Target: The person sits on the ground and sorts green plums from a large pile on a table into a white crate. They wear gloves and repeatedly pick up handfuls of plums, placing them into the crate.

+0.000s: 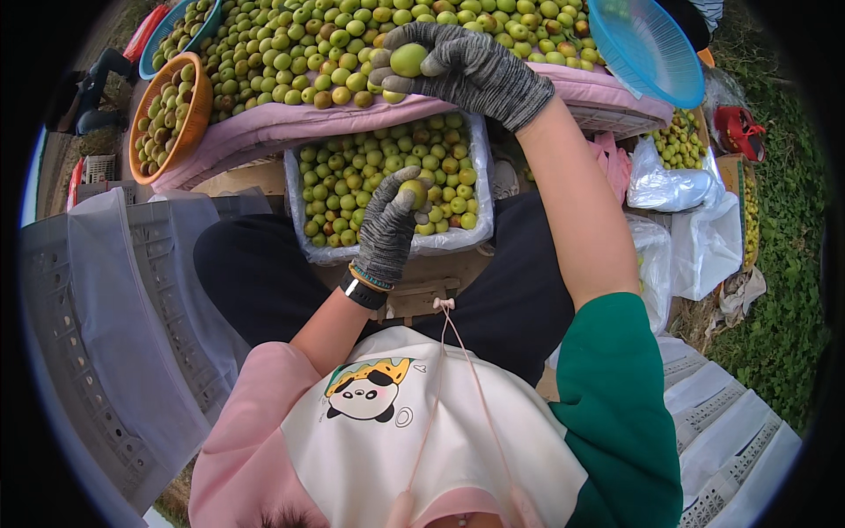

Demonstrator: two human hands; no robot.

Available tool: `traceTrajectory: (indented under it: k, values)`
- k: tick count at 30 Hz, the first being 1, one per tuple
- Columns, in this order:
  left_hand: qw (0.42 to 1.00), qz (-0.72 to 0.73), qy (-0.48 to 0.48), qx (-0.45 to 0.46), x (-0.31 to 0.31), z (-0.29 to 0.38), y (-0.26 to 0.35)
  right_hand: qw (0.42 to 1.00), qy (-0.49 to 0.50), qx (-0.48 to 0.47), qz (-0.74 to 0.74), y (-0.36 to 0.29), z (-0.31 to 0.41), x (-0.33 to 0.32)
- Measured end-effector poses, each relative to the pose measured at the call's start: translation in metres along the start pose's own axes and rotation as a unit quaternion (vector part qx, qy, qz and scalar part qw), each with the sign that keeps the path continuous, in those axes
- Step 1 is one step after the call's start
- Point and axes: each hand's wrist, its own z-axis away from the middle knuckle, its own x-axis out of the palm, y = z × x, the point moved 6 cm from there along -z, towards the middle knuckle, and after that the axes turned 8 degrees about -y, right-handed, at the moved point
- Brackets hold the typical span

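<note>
My right hand (472, 74), in a grey knit glove, holds a smooth green jujube (408, 60) between thumb and fingers. It is above the front edge of a large heap of jujubes (290, 56) on a pink padded cloth (297, 125). My left hand (391, 224), gloved alike, grips another jujube (413, 193), greenish-brown, over a lined crate. This crate (485, 191), edged with clear plastic film, stands between my knees and is filled with green and brown-blotched jujubes (337, 191). The left palm hides some of its fruit.
An orange basket (204, 99) of browner jujubes leans at the heap's left, with a blue basket (146, 56) behind it. A blue plastic basket (650, 56) tilts at the right. Lined grey crates (59, 277) flank me. Boxes of jujubes (680, 142) and plastic bags (673, 185) stand right.
</note>
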Motion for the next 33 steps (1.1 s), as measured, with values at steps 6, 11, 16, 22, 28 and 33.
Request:
traceTrajectory:
  k: [6,11,16,22,28,33]
  values:
    - [0.994,0.101,-0.027,0.042,-0.015,0.005,0.039,0.989,-0.098,0.01,0.109,-0.001,0.015,0.043]
    - [0.995,0.047,-0.046,0.076,-0.061,-0.028,0.11,0.949,-0.004,0.04,0.312,0.025,0.022,0.043]
    - [0.991,-0.005,-0.099,0.092,-0.091,-0.096,0.177,0.91,0.077,0.078,0.4,0.052,0.033,0.023]
    - [0.995,0.075,0.033,0.058,-0.1,-0.096,0.195,0.786,0.095,0.177,0.585,0.11,0.023,-0.018]
    - [0.983,0.124,0.072,0.115,-0.122,-0.09,0.228,0.671,0.123,0.306,0.664,0.205,-0.049,-0.052]
    - [0.982,0.114,0.09,0.123,-0.14,-0.084,0.233,0.534,0.029,0.251,0.807,0.26,-0.113,-0.053]
